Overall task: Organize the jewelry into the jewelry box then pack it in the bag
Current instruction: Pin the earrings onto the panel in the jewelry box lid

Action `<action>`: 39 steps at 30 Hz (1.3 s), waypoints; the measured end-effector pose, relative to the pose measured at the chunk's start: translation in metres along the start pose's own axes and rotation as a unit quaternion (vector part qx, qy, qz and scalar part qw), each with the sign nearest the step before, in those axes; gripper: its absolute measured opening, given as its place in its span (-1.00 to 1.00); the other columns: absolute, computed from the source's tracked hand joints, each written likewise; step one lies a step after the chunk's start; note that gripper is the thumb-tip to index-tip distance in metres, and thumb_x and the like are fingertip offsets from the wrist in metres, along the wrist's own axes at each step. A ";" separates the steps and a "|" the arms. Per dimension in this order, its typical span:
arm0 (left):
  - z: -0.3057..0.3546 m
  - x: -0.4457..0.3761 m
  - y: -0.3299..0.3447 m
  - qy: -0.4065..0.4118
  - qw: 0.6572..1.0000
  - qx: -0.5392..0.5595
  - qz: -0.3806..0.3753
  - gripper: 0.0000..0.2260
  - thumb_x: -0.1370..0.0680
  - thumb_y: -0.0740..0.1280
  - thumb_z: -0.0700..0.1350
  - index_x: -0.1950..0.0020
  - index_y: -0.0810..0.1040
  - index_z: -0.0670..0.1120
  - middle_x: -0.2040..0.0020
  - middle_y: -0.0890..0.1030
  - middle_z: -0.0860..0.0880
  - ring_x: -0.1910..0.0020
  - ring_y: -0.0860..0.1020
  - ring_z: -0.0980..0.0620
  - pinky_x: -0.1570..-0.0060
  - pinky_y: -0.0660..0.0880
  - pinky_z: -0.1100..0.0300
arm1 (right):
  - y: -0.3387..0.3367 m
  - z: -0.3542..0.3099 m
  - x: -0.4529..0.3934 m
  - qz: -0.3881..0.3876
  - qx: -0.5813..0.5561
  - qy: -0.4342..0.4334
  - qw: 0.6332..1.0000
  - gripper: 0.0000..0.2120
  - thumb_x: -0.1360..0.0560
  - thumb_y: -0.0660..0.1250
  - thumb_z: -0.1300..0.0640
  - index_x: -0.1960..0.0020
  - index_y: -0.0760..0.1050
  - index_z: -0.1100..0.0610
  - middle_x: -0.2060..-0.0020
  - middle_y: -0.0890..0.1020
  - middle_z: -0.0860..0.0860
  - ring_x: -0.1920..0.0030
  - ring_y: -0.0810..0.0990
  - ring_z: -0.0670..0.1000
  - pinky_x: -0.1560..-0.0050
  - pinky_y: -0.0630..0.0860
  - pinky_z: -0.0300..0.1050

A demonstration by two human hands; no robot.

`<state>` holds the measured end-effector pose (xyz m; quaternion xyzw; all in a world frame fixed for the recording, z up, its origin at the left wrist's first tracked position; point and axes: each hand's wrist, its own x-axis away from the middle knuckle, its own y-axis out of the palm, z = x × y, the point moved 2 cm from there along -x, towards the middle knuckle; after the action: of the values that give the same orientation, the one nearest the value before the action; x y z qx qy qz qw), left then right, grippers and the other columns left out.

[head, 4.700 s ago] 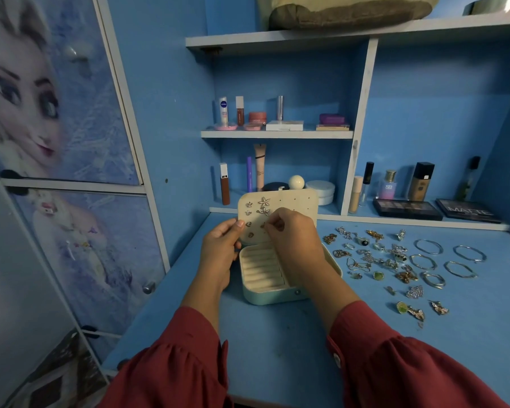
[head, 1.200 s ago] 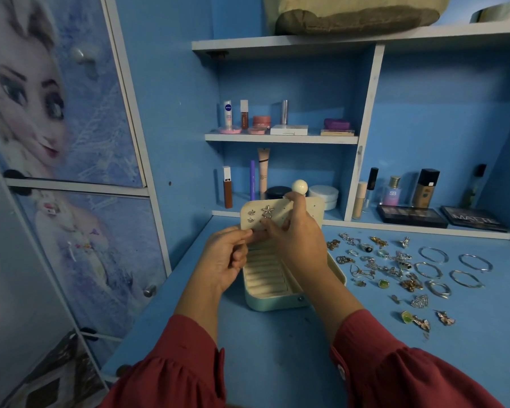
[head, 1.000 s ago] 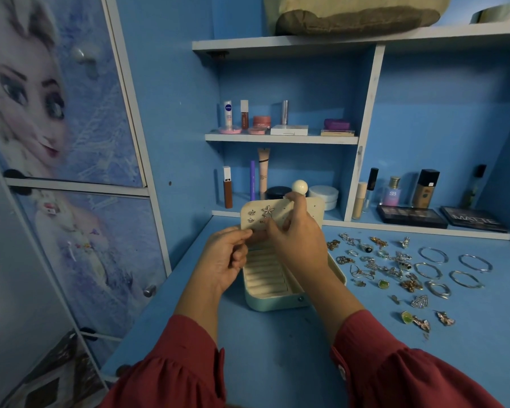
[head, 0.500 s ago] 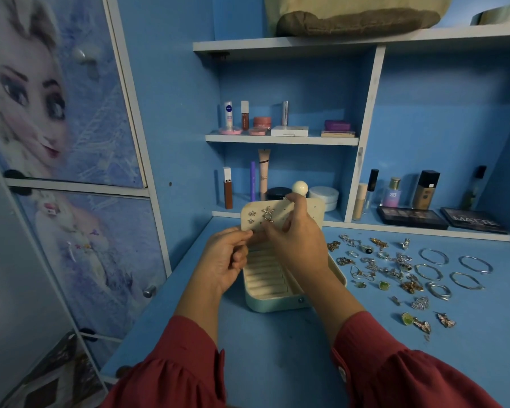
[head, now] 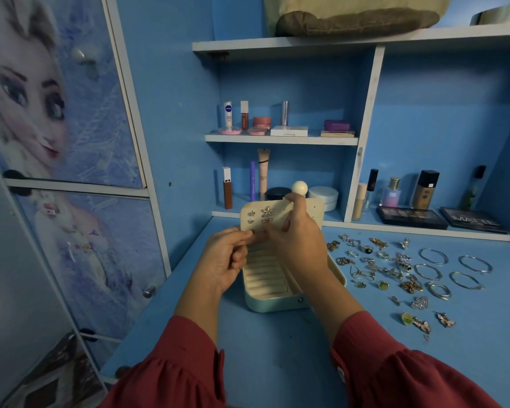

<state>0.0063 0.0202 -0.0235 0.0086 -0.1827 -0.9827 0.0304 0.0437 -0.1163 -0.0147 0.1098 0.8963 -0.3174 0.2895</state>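
1. On the blue tabletop (head: 277, 363) sits an open pale-green jewelry box (head: 273, 301), its cream perforated earring panel (head: 280, 214) upright.
2. Left hand (head: 224, 257) pinches the panel's lower edge.
3. Right hand (head: 299, 240) grips its top.
4. Loose metal jewelry (head: 395, 266) lies just beside the box.

The open pale-green hinged jewelry box (head: 273, 301) sits mid-desk on the blue painted desk top (head: 277, 357), its cream perforated earring panel (head: 315, 212) upright behind the ring rolls. Right of the box lies a scatter of loose metal rings and earrings (head: 377, 269), with thin silver wire bangles (head: 454, 269) farther right. Behind stand white-edged shelves of cosmetics (head: 280, 138).
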 end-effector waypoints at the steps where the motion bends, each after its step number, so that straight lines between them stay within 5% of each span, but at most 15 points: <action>1: 0.001 0.001 0.001 0.000 1.000 -0.002 -0.003 -0.81 -0.57 0.19 -0.33 0.21 0.45 -0.16 0.57 0.48 0.03 0.68 0.22 0.20 0.68 0.08 0.39 | 0.000 0.000 0.000 -0.001 0.000 -0.001 1.000 -0.49 -0.45 0.37 -0.03 -0.30 0.20 -0.05 0.20 0.48 -0.04 0.17 0.54 0.05 0.28 0.36 -0.10; 9: 0.001 0.002 0.002 -0.001 1.000 0.011 0.009 -0.68 -0.56 0.21 -0.34 0.35 0.53 -0.10 0.59 0.39 0.05 0.68 0.22 0.20 0.68 0.07 0.38 | -0.001 -0.002 0.002 0.002 -0.004 -0.001 1.000 -0.50 -0.42 0.35 -0.06 -0.27 0.21 -0.05 0.22 0.50 -0.02 0.20 0.53 0.06 0.29 0.39 -0.07; 16: 0.002 0.003 0.002 0.000 1.000 0.004 0.004 -0.80 -0.58 0.19 -0.33 0.22 0.45 -0.16 0.59 0.44 0.02 0.68 0.23 0.19 0.68 0.09 0.38 | 0.000 -0.006 -0.002 0.040 0.014 -0.009 0.999 -0.71 -0.56 0.23 -0.11 -0.17 0.28 0.00 0.27 0.57 0.01 0.28 0.55 0.03 0.36 0.39 -0.11; 31: 0.003 0.005 0.004 -0.018 0.999 0.035 -0.008 -0.85 -0.58 0.15 -0.33 0.15 0.45 -0.20 0.60 0.48 -0.02 0.70 0.21 0.18 0.70 0.09 0.42 | -0.021 -0.009 -0.001 0.038 0.088 -0.033 0.995 -0.62 -0.52 0.27 -0.18 -0.20 0.40 0.04 0.27 0.54 -0.01 0.25 0.52 0.04 0.40 0.24 -0.14; 36: -0.001 0.000 -0.001 -0.027 0.998 0.051 -0.012 -0.87 -0.57 0.17 -0.31 0.07 0.51 -0.25 0.37 0.65 -0.10 0.68 0.21 0.18 0.70 0.12 0.41 | -0.034 -0.014 -0.005 0.069 0.101 -0.094 0.988 -0.54 -0.45 0.42 -0.08 -0.28 0.45 0.06 -0.01 0.58 0.03 -0.04 0.48 0.11 0.10 0.38 -0.05; 39: -0.004 -0.005 -0.004 -0.027 0.998 0.055 -0.005 -0.85 -0.55 0.20 -0.30 -0.01 0.55 -0.28 0.13 0.68 -0.22 0.66 0.22 0.18 0.69 0.13 0.40 | -0.039 -0.021 -0.015 0.019 0.176 -0.171 0.969 -0.57 -0.47 0.40 0.01 -0.32 0.47 0.00 -0.18 0.56 -0.02 -0.24 0.39 0.10 -0.15 0.23 0.00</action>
<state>0.0109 0.0231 -0.0287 -0.0150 -0.2375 -0.9711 0.0204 0.0314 -0.1334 0.0267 0.1195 0.7613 -0.4787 0.4207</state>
